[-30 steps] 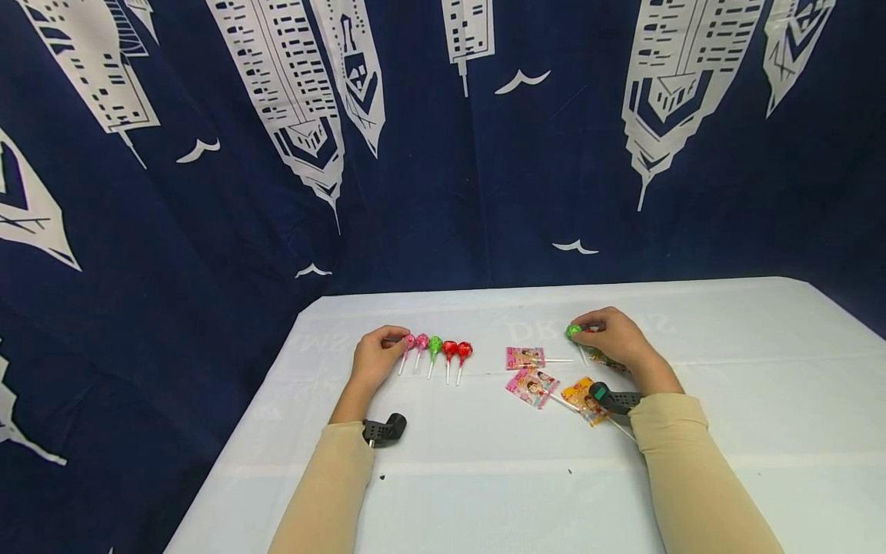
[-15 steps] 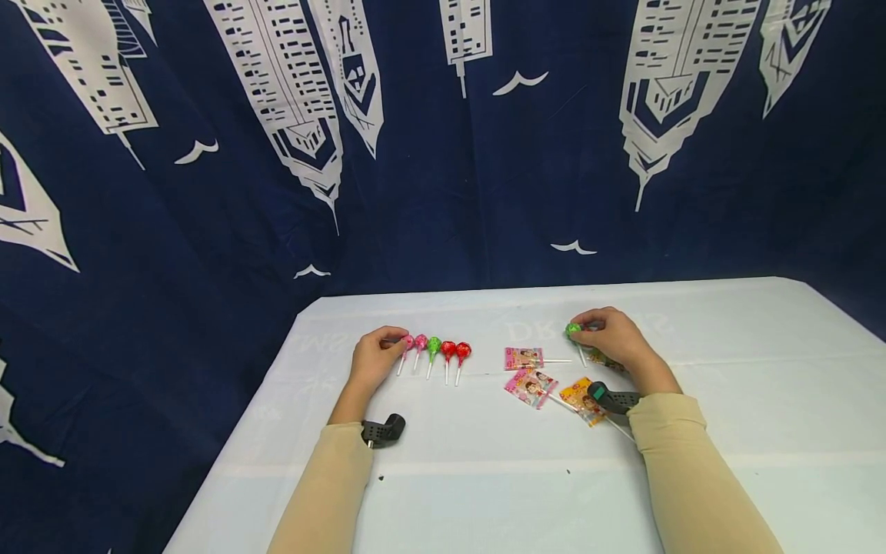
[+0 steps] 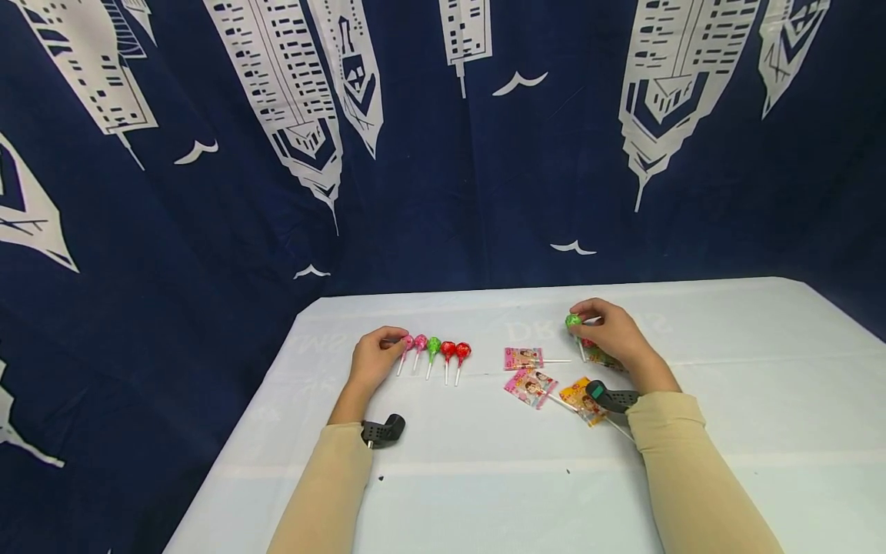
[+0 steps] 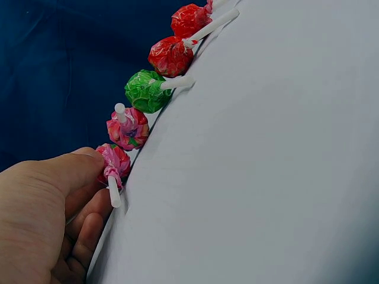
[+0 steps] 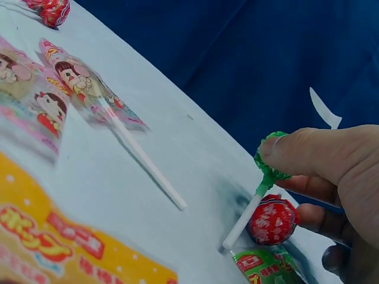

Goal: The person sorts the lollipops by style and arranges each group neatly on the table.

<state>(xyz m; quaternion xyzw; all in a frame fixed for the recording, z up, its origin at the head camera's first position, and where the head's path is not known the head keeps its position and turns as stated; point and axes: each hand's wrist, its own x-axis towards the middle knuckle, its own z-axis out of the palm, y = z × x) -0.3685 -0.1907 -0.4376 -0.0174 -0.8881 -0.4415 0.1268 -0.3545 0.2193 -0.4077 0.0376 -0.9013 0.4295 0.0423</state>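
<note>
The green lollipop [image 3: 573, 321] sits right of centre in the head view, its wrapped head pinched between thumb and forefinger of the right hand [image 3: 612, 336], so this grip is closed on it; in the right wrist view the same green lollipop [image 5: 269, 158] shows at the right of the frame with its white stick slanting down and to the lower left, the tip close to the table [image 3: 484, 477] and the head lifted above it. The long axis thus runs from the fingers down toward the cloth, and the right hand is plainly the nearer one, the left being well apart across the frame. Just beneath those fingers lies a red lollipop [image 5: 272, 220], beside a green-printed wrapper at the bottom edge. To the left of it in the head view three flat character-print lollipops [image 3: 531, 385] lie scattered, pink and orange, their sticks pointing different ways. Further left a row of five round lollipops [image 3: 434, 348] lies side by side, two pink, one green, two red, sticks pointing toward the person. The left hand [image 3: 374, 360] rests at the left end of that row; in the left wrist view its thumb touches the end pink lollipop [image 4: 113, 162], fingers loosely curled under, though whether it actually grips the sweet I cannot tell. A dark blue curtain printed with white towers hangs behind.
</note>
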